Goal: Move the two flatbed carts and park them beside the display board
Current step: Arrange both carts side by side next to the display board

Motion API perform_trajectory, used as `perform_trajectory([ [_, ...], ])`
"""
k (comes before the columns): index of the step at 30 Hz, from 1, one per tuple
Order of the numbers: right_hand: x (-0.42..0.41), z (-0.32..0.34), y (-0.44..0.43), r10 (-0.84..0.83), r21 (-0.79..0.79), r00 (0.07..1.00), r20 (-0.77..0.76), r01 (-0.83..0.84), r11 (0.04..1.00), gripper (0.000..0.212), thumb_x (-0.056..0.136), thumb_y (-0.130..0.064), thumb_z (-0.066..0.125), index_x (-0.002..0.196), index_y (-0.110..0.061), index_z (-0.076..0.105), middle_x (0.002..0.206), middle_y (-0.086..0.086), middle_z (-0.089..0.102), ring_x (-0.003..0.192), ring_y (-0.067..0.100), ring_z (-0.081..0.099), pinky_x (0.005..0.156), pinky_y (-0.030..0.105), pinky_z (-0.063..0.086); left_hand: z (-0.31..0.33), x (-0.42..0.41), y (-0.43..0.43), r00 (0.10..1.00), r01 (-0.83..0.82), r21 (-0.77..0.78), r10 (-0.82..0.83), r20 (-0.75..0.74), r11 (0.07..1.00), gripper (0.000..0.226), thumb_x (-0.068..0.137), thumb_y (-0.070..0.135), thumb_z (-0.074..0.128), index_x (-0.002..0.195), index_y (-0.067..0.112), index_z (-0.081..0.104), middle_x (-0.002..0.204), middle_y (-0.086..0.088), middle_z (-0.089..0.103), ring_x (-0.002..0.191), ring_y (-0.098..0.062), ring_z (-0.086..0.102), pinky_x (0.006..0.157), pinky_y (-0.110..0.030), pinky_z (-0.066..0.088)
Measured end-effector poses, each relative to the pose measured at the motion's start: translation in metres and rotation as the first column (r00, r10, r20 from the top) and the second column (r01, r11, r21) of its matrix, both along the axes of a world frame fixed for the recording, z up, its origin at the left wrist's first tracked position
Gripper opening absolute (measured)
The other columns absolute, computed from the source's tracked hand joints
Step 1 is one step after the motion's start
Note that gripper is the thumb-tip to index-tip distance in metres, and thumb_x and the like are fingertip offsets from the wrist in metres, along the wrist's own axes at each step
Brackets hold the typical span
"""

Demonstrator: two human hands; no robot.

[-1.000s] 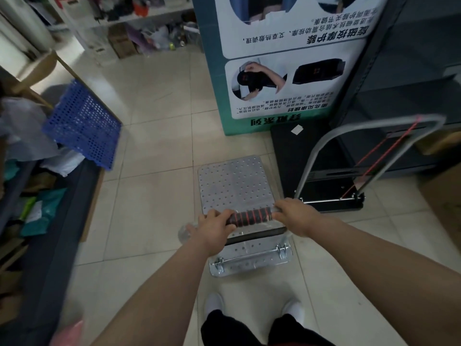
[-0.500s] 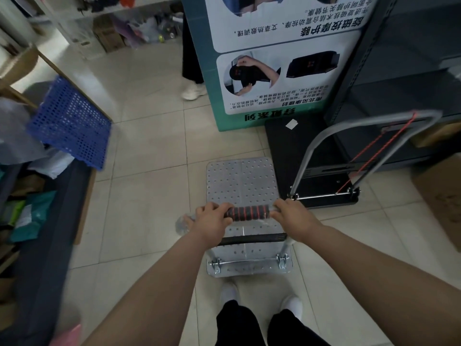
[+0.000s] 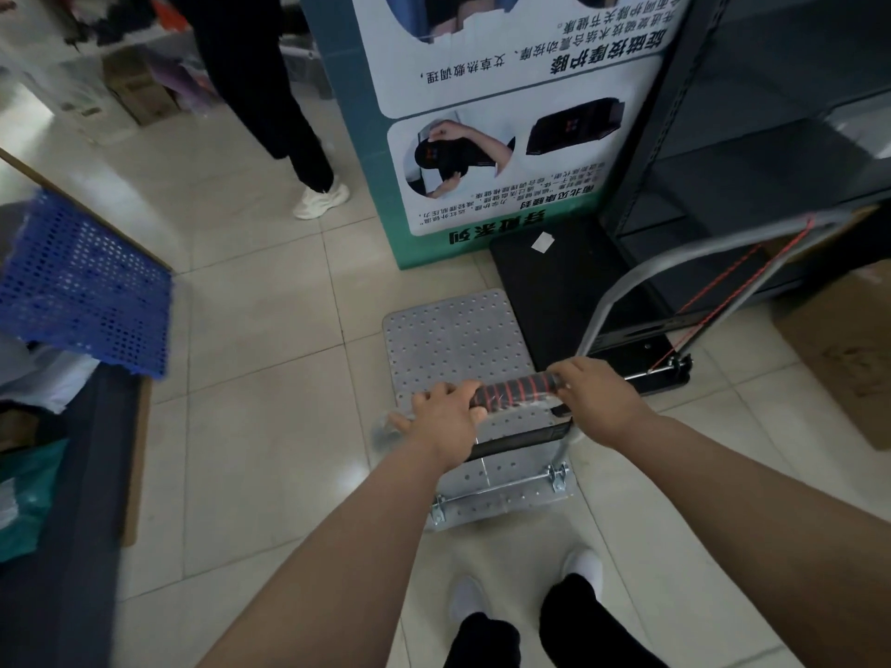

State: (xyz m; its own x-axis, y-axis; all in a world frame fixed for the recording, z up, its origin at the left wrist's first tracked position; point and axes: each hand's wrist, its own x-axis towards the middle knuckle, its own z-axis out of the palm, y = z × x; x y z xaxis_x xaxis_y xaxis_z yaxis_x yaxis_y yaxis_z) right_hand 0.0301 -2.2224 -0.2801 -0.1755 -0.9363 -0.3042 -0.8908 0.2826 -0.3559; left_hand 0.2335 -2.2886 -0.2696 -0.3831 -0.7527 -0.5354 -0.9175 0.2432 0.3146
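A silver perforated flatbed cart (image 3: pixel 453 339) stands on the tiled floor right in front of me. My left hand (image 3: pixel 443 419) and my right hand (image 3: pixel 595 395) both grip its handle (image 3: pixel 513 392), which is wrapped in black and red. To its right a black flatbed cart (image 3: pixel 554 286) with a grey loop handle (image 3: pixel 699 262) sits against the foot of the green and white display board (image 3: pixel 506 151). The silver cart's front edge lies a short way from the board's base.
Another person's legs and white shoe (image 3: pixel 320 202) stand left of the board. A blue perforated panel (image 3: pixel 84 286) leans at the left over cluttered shelving. Dark metal shelving (image 3: pixel 771 137) rises at the right, with a cardboard box (image 3: pixel 848 349) below it.
The silver cart has rolled forward and slightly right, nearer the board and alongside the black cart. A person has walked into view at the board's left side.
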Motion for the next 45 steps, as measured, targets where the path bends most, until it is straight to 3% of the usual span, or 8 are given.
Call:
perform_trajectory([
  [7, -0.024, 0.004, -0.048, 0.085, 0.035, 0.996, -0.004, -0.085, 0.996, 0.031, 0.098, -0.028, 0.042, 0.127, -0.021, 0.049, 0.12, 0.005, 0.053, 0.11, 0.027, 0.046, 0.095, 0.04, 0.041, 0.004, -0.014, -0.042, 0.999, -0.037, -0.002, 0.037, -0.02, 0.999, 0.034, 0.101, 0.038, 0.035, 0.135, 0.04, 0.039, 0.14, -0.002, 0.038, 0.13, -0.033, 0.032, 0.108, -0.07, 0.01],
  [17, -0.058, 0.01, -0.124, 0.171, 0.036, 0.98, 0.106, -0.176, 0.984, 0.034, 0.097, -0.03, 0.044, 0.131, -0.026, 0.05, 0.124, 0.005, 0.054, 0.116, 0.026, 0.044, 0.092, 0.039, 0.04, 0.01, -0.04, -0.104, 0.989, -0.126, -0.065, 0.13, 0.068, 0.99, 0.036, 0.1, 0.044, 0.034, 0.135, 0.047, 0.034, 0.141, -0.001, 0.035, 0.129, -0.031, 0.032, 0.107, -0.066, 0.018],
  [36, -0.053, 0.015, -0.209, 0.051, 0.027, 0.99, 0.132, -0.055, 0.998, 0.032, 0.097, -0.025, 0.046, 0.128, -0.024, 0.051, 0.119, 0.004, 0.055, 0.112, 0.025, 0.045, 0.092, 0.039, 0.042, 0.004, -0.042, -0.2, 0.995, -0.096, -0.07, 0.095, -0.018, 0.993, 0.033, 0.1, 0.042, 0.036, 0.133, 0.046, 0.038, 0.141, -0.001, 0.036, 0.131, -0.031, 0.03, 0.107, -0.069, 0.014],
  [45, -0.036, 0.014, -0.225, -0.005, 0.059, 0.995, 0.104, -0.001, 0.998, 0.033, 0.097, -0.025, 0.045, 0.13, -0.027, 0.049, 0.117, 0.004, 0.053, 0.109, 0.023, 0.046, 0.083, 0.033, 0.038, 0.002, -0.029, -0.219, 1.0, -0.019, -0.135, 0.016, -0.021, 0.991, 0.032, 0.1, 0.038, 0.036, 0.132, 0.039, 0.04, 0.135, -0.005, 0.042, 0.124, -0.03, 0.037, 0.112, -0.056, 0.017],
])
